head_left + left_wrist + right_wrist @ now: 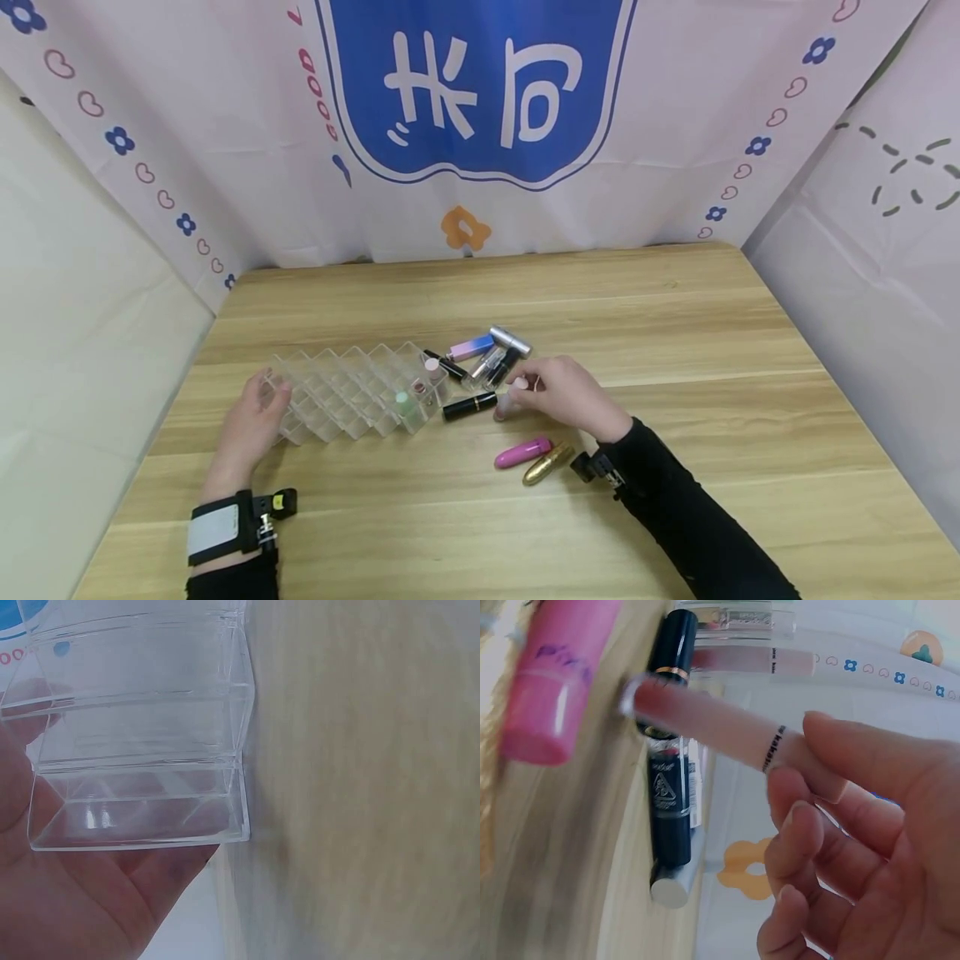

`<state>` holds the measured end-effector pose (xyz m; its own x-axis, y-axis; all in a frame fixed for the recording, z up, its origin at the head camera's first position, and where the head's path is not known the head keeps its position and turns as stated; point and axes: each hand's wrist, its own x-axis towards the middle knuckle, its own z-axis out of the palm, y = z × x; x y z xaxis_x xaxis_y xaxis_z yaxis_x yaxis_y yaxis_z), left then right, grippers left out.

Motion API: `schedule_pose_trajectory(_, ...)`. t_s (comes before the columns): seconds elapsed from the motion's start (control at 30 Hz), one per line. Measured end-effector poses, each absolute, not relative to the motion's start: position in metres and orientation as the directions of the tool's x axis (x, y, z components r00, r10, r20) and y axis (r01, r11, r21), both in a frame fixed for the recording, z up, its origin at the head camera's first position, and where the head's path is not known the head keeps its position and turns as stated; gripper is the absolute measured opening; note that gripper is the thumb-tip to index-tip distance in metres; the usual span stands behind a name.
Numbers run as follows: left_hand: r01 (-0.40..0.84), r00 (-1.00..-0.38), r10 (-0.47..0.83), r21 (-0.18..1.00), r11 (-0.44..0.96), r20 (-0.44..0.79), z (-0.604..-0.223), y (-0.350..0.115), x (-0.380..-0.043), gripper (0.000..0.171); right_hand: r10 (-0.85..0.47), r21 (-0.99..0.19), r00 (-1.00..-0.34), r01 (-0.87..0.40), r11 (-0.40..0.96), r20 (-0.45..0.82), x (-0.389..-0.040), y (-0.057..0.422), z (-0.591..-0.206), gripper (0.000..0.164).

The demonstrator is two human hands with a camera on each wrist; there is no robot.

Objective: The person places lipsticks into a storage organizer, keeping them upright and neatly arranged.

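My left hand (251,425) grips the left end of a clear plastic lipstick organizer (322,396). In the left wrist view, the hand lies around the end of the organizer (142,806), and the cells seen there hold nothing. A few tubes stand in its right-hand cells, among them a green one (405,406) and one with a pale cap (432,367). With thumb and fingertips, my right hand (562,392) pinches a lip gloss tube (712,727) by its pale pink cap. This tube is tilted, its reddish translucent end pointing away from the hand.
A black lipstick (468,407) lies between the organizer and my right hand. Behind it are a blue-and-pink tube (471,347), a silver tube (512,340) and several others. Nearer me lie a pink tube (523,452) and a gold one (547,465). Printed cloth (390,217) hangs behind the table.
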<state>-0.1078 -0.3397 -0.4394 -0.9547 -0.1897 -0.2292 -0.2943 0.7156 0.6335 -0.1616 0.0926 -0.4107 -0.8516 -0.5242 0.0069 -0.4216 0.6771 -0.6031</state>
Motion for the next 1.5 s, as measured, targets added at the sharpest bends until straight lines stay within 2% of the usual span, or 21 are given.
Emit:
schedule_pose_trajectory(0.37, -0.297, -0.953, -0.185, 0.628, 0.719, -0.239, -0.437, -0.342, -0.107, 0.078, -0.444, -0.654, -0.895, -0.362, 0.664, 0.044, -0.166, 0.075, -0.398, 0.014)
schedule_pose_trajectory(0.67, -0.303, -0.951, -0.188, 0.623, 0.721, -0.246, -0.436, -0.341, -0.107, 0.078, -0.419, -0.785, -0.905, -0.313, 0.534, 0.076, -0.176, 0.061, -0.397, 0.015)
schedule_pose_trajectory(1.03, -0.296, -0.954, -0.182, 0.635, 0.713, -0.24, -0.436, -0.337, -0.105, 0.079, -0.359, -0.814, -0.92, -0.327, 0.48, 0.158, -0.187, 0.049, -0.392, 0.021)
schedule_pose_trajectory(1.5, -0.306, -0.949, -0.177, 0.627, 0.716, -0.261, -0.436, -0.34, -0.108, 0.079, -0.384, -0.818, -0.907, -0.349, 0.458, 0.172, -0.196, 0.032, -0.383, 0.024)
